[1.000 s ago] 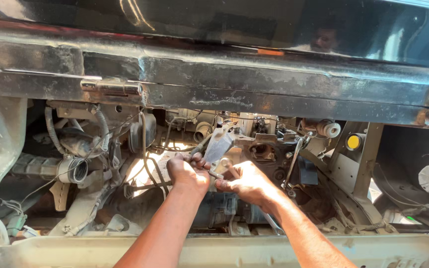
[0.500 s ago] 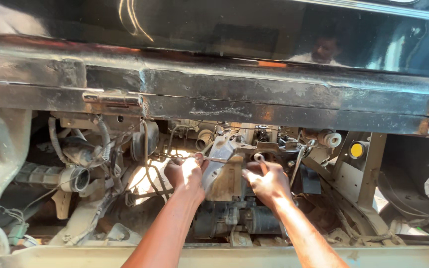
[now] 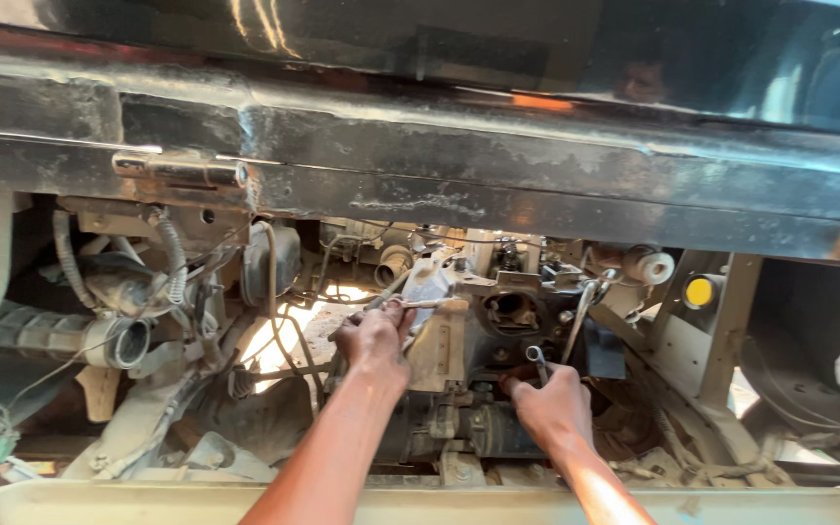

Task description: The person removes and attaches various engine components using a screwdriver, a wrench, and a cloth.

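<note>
Nearest the camera, a pale, dusty sill is seen running along the bottom edge, and two bare forearms are extended over it into an open engine bay. The right hand is closed around the handle of a small ring spanner, whose ring end stands up just above the knuckles, in front of the dark, greasy engine block. The left hand is set a little higher and further in, its fingers curled around a thin metal rod or tube that lies across a pale metal bracket on the left of the block; how tightly the rod is held cannot be told. To the left, a ribbed grey hose with an open end is seen among loose wires and cables. To the right, a round yellow cap is fixed beside a beige upright frame member. Furthest away, a heavy, scuffed black crossbeam spans the whole width above the bay, with glossy black bodywork over it.
</note>
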